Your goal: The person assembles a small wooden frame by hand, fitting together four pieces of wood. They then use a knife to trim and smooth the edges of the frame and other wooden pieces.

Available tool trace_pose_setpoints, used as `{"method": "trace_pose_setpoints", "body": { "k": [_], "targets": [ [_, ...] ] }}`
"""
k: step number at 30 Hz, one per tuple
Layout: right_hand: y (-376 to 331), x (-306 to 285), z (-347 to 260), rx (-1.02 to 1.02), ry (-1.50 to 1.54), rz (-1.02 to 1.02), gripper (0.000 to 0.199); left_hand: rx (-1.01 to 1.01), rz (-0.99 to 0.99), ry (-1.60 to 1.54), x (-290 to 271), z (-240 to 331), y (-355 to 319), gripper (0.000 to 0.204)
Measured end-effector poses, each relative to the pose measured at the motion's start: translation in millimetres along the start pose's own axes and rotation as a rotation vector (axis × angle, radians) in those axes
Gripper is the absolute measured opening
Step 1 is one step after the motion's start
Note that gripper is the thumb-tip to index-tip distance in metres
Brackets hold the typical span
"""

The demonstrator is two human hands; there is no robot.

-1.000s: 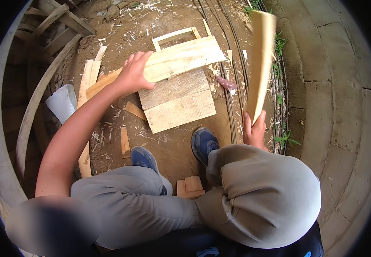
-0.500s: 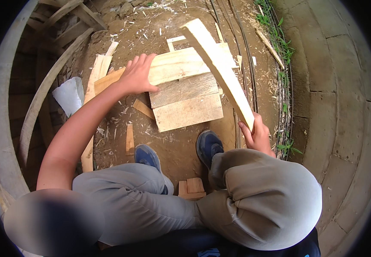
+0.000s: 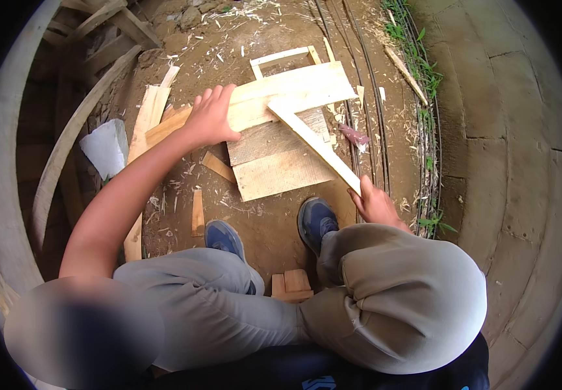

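Observation:
A long pale wooden plank [image 3: 294, 86] lies slantwise across a low wooden block [image 3: 281, 174] with a seam along its top. My left hand [image 3: 211, 117] grips the plank near its left part, fingers over the far edge and thumb on the near side. In my right hand [image 3: 378, 205] is the near end of a narrow wooden strip [image 3: 317, 146]. The strip slants up to the left, its far end over the plank's near edge. Whether that end touches the plank I cannot tell.
A small wooden frame [image 3: 284, 57] lies beyond the plank. Left are long boards [image 3: 156, 104], a white block [image 3: 105, 146] and a wood wedge [image 3: 198, 213]. Dark cables [image 3: 367, 84] run along the right, beside a paved ledge [image 3: 489, 162]. Small wood blocks [image 3: 291, 285] sit between my feet.
My right hand has swung the strip downward, bringing its far end from beyond the plank to over its near edge. My left hand keeps its hold; the plank has shifted only slightly.

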State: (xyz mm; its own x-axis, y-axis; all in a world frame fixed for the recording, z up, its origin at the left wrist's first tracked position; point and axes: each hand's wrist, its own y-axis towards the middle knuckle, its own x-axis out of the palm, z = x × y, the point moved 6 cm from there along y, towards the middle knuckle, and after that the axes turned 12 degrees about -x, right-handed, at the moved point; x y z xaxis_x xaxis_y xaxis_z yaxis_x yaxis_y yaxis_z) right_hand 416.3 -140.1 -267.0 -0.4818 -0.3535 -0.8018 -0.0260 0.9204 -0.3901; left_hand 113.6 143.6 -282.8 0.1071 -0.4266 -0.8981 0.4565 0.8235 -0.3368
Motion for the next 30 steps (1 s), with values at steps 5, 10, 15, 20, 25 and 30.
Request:
{"method": "trace_pose_setpoints", "body": {
  "k": [5, 10, 15, 20, 25, 30],
  "targets": [
    [-15.4, -29.3, -23.4, -0.131, 0.148, 0.367, 0.031, 0.005, -0.010, -0.036, -5.5, 2.2, 2.0, 0.111],
    [-2.8, -14.3, 5.7, 0.037, 0.054, 0.153, 0.029, 0.001, 0.012, 0.012, -1.4, 0.9, 6.1, 0.110],
    [-36.7, 0.4, 20.8, 0.058, 0.188, 0.424, 0.035, -0.049, -0.035, 0.008, -2.9, 2.0, -1.3, 0.114],
    [-46.0, 2.8, 35.8, 0.178, 0.185, 0.315, 0.035, -0.054, -0.045, 0.026, -0.7, 1.5, -1.0, 0.114],
    [-30.5, 2.1, 34.3, 0.170, 0.193, 0.394, 0.031, -0.035, -0.056, -0.003, -3.5, 2.8, -4.1, 0.112],
    [-33.1, -24.0, 13.6, 0.252, 0.357, 0.416, 0.034, -0.048, -0.046, 0.035, 6.8, -3.2, -7.2, 0.112]
  ]
}}
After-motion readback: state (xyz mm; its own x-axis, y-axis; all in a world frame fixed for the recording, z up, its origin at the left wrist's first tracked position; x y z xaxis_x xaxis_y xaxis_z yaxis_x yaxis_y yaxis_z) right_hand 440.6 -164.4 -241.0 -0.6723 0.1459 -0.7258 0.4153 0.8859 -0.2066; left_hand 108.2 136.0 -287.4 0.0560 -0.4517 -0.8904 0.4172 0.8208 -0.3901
